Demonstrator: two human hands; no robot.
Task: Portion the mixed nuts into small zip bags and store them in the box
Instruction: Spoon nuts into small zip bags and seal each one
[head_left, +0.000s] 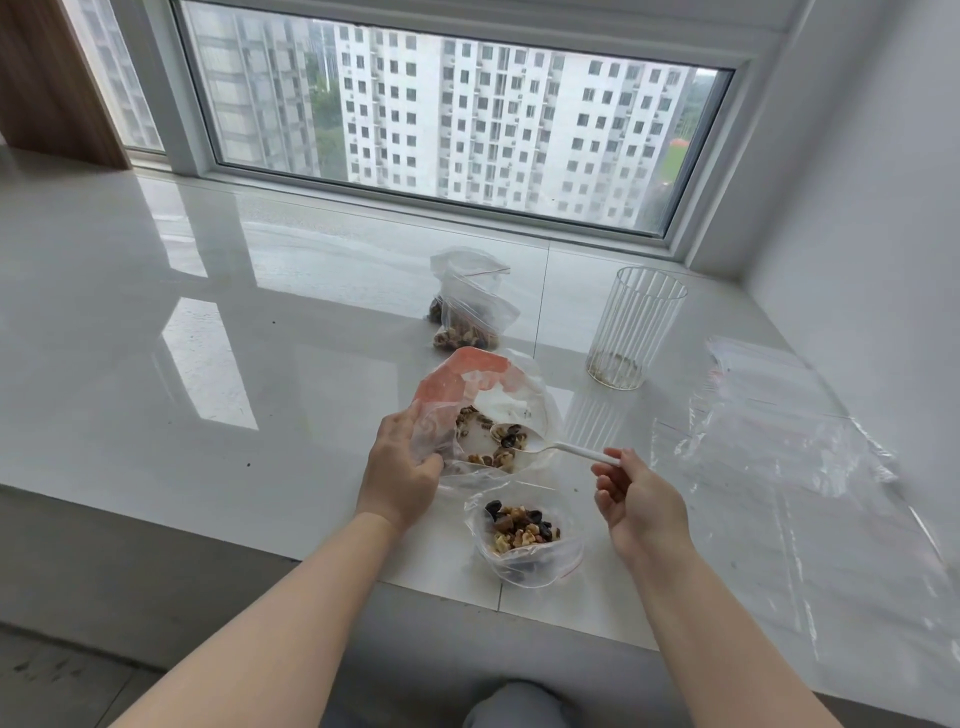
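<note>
- Left hand (402, 467) gripping the big bag (483, 410) of mixed nuts by its left side, mouth held open.
- Right hand (636, 499) pinching a white spoon (550, 447), bowl loaded with nuts inside the big bag.
- Open small zip bag (524, 540) on the tabletop (182, 312) just below, part filled.
- 2 filled bags (470, 306) farther back, near a ribbed glass (631, 327).
- Empty clear bags (789, 431) lying at right.

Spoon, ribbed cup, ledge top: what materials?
Spoon: looks like white plastic, thin and matte. Ribbed cup: clear, vertical ribs, glass or hard plastic, cannot tell which. Ledge top: glossy pale tile or stone, mirror-like window reflection and grout lines.
</note>
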